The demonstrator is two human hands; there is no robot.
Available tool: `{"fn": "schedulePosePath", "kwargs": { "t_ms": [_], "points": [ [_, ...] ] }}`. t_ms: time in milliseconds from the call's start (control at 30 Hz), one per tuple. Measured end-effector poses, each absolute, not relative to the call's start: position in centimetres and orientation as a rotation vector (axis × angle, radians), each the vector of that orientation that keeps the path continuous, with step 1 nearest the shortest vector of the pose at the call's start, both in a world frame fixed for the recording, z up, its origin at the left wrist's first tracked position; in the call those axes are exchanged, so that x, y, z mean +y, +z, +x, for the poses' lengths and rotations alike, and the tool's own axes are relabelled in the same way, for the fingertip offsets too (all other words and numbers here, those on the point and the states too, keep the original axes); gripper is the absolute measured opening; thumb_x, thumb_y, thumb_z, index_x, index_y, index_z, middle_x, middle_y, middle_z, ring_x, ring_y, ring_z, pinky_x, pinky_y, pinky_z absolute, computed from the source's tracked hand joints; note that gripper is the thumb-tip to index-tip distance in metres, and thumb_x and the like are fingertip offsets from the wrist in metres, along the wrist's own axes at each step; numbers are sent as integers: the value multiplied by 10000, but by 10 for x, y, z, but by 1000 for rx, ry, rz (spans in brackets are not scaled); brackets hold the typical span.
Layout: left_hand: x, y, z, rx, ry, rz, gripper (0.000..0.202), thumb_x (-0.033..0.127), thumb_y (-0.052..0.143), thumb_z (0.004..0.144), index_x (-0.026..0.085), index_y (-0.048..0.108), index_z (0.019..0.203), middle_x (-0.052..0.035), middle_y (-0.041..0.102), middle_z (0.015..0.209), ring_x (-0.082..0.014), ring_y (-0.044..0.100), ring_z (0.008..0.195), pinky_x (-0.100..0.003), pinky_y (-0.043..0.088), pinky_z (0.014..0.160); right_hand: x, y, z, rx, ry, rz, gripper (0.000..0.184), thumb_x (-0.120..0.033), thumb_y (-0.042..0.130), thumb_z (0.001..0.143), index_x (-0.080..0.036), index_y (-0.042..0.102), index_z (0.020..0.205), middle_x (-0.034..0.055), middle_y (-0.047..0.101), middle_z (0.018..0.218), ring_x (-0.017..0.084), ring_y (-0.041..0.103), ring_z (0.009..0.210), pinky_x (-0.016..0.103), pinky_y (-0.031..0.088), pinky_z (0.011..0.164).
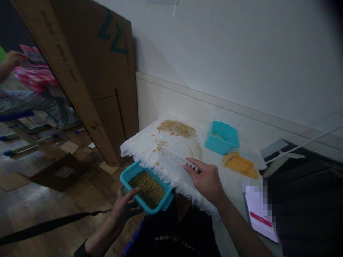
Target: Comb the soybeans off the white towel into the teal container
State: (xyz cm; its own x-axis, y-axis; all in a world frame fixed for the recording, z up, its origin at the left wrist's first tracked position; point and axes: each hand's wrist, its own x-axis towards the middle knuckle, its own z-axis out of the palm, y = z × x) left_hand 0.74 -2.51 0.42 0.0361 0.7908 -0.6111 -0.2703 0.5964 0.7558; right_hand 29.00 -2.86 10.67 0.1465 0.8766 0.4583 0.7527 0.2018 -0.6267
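My left hand grips the near side of a teal plastic tub full of green beans, held just below the fringed front edge of a white towel. My right hand is closed on a white slotted scraper that lies flat on the towel, its far edge pointing at a few stray tan beans. A larger pile of tan beans sits at the towel's back. A second, empty-looking teal tub stands behind and to the right.
A yellow-orange bag lies right of the towel. A white and red card rests at the table's right front. Large cardboard sheets lean against the wall at left. Another person's arm shows at far left. A black strap crosses the wooden floor.
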Motion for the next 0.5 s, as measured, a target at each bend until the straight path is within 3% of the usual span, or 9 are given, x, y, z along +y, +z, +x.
{"fn": "schedulePosePath", "kwargs": {
  "t_ms": [167,367,500],
  "points": [
    [-24,1,7,1307,872,504,1045,458,922,755,343,316,1598,-101,723,1140,-298,794,772,-525,677,759,-33,108,294,-1610,239,-1533,273,-354,685,915,-231,906,1015,81,882,939,242,809,692,299,653,643],
    [-23,3,6,1297,866,505,1083,477,929,740,356,291,1607,-131,709,1259,-328,815,834,-529,678,779,-39,119,310,-1449,183,-1611,293,-391,711,906,-203,900,1028,43,834,734,193,696,506,268,568,490],
    [-24,4,6,1286,866,517,1015,458,907,767,356,309,1581,-109,720,1198,-308,811,783,-518,676,765,-42,111,312,-1463,296,-1615,287,-385,721,907,-201,894,1043,40,840,752,191,704,509,253,555,469]
  ]
}}
